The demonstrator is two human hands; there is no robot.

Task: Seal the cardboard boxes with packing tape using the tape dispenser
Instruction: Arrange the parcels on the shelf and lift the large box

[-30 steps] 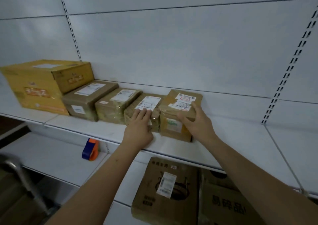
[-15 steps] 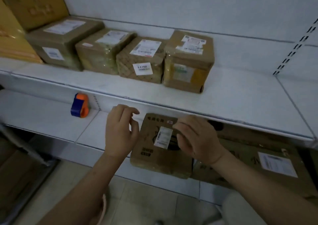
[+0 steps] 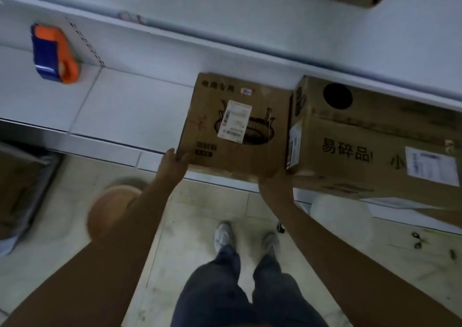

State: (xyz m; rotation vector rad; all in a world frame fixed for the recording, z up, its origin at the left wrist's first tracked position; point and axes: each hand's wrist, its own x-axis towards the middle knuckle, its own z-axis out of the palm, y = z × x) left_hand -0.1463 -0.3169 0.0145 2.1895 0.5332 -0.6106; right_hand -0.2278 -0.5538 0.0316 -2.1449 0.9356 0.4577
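Cardboard box point(image 3: 235, 126) sits at front edge of lower shelf point(image 3: 120, 106), touching larger box point(image 3: 370, 146) on right. Left hand point(image 3: 175, 164) grips its near-left corner; right hand point(image 3: 272, 176) holds near-right underside, fingers hidden. Orange-blue tape dispenser point(image 3: 53, 54) well apart, far left on shelf.

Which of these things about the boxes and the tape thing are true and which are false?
1. Both hands, left hand and right hand, hold the box with the white label. True.
2. The tape dispenser is in the right hand. False: it sits on the shelf, left of the box.
3. The tape dispenser is orange and blue. True.
4. The bigger box is left of the held box. False: it is on the right.
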